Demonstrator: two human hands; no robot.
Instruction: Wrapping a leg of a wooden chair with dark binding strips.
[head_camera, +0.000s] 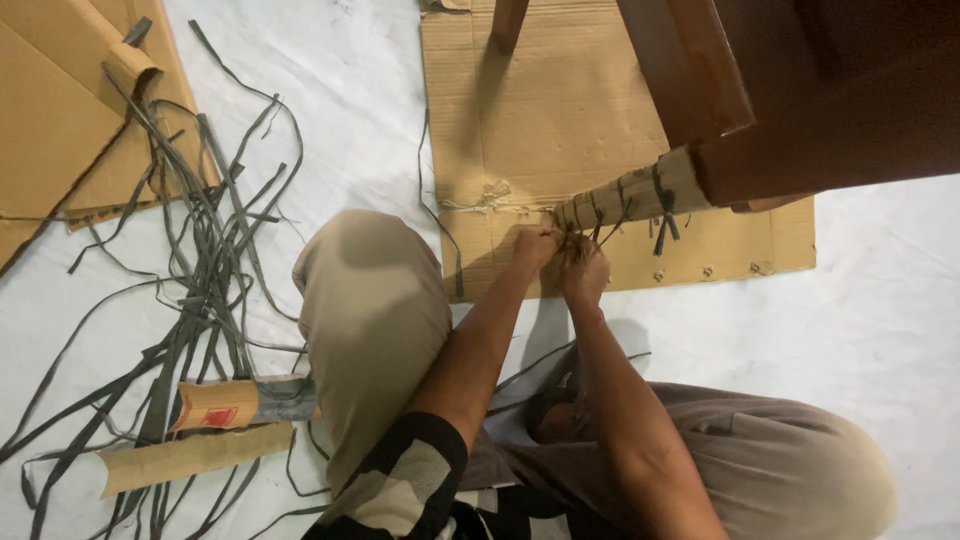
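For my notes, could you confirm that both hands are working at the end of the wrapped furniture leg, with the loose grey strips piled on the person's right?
Not quite: the head view shows the grey strips piled on the person's left. The left hand and right hand are indeed at the end of the wrapped furniture leg.

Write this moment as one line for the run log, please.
left hand: grips wrapping end | right hand: grips same end | wrapped furniture leg: tied with grey strips | loose grey strips: floor, left

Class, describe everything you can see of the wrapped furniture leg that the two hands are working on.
The wrapped leg is a tapering wooden leg covered in tan paper or cardboard, bound by dark grey strips knotted along it. It slants down-left from dark brown furniture over a flat cardboard sheet. The left hand and right hand grip its narrow end.
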